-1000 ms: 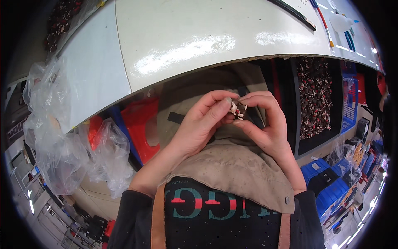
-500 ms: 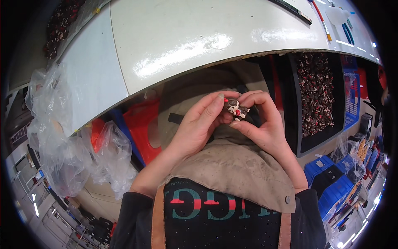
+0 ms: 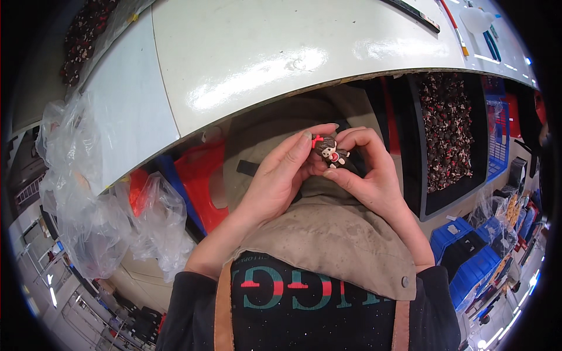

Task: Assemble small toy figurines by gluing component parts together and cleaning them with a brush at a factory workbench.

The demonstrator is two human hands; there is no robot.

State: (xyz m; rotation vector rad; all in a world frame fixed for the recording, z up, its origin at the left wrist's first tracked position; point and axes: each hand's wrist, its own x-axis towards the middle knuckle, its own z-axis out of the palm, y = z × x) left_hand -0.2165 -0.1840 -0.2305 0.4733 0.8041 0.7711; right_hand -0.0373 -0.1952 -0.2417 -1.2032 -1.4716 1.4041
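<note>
Between my two hands, above my lap, is a small brown and cream figurine (image 3: 332,153) with a red bow on its head and a red patch on its front. My left hand (image 3: 285,167) grips it at the bow side, thumb along the top and fingers partly hidden beneath. With curled fingers and thumb, my right hand (image 3: 370,169) pinches it from the other side. The figurine's face is turned upward.
A white table (image 3: 263,52) curves ahead of my hands. To the right, a black tray (image 3: 448,202) holds many similar figurines. Clear plastic bags (image 3: 88,222) hang at the left, near a red stool (image 3: 205,187). A paintbrush (image 3: 455,29) and pliers (image 3: 491,45) lie far right.
The figurine has turned slightly between my fingers, so more of the red bow and head shows. Both hands stay almost in place.
</note>
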